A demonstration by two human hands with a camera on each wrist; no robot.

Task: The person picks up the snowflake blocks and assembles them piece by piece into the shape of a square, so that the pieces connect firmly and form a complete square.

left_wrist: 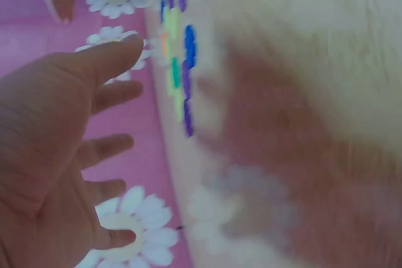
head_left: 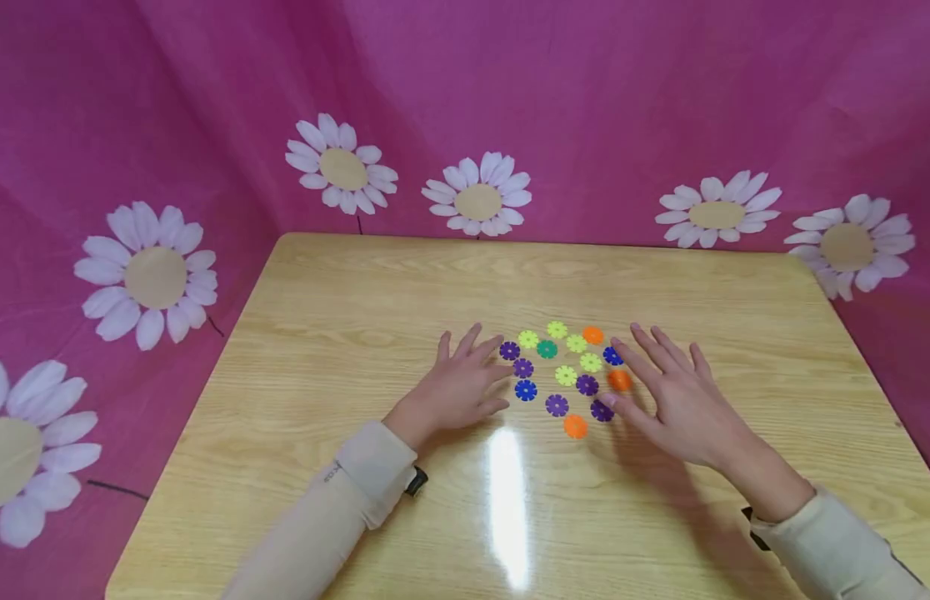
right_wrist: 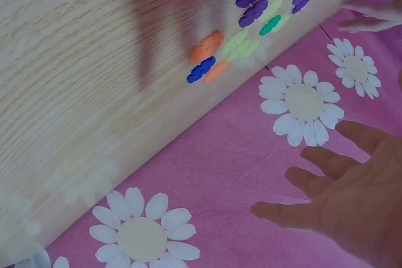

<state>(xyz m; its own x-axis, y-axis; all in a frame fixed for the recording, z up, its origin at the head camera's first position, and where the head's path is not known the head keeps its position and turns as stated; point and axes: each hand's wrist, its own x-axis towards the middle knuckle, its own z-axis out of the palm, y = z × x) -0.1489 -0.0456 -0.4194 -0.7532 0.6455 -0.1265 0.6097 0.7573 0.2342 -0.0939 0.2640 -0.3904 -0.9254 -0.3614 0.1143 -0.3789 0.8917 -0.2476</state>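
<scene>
**Light, level fingers called for around the flat discs**

To the left of the green disc (head_left: 547, 349), the left hand (head_left: 457, 387) was held with its fingers spread apart and nothing gripped. Its fingertips were placed just beside two purple discs (head_left: 523, 367); whether these were touched could not be told. Also left of the green disc, but nearer the person, a blue disc (head_left: 526, 390) was seen. On this side a low, level reach was judged best, so that rims would be met from the side.

Around the green disc, flat on the wooden table (head_left: 322, 292), yellow discs (head_left: 566, 376) were scattered: one just left, one just beyond, three to the right. In front and to the right, an orange disc (head_left: 575, 427) was seen.

Well to the right of the green disc, the right hand (head_left: 682, 408) was held empty, fingers and thumb apart. A second blue disc (head_left: 611, 357) was partly covered by its fingers; contact could not be told. Gentle sideways pressure was judged safer than a downward press, by which thin pieces could be tipped or overlapped.
</scene>
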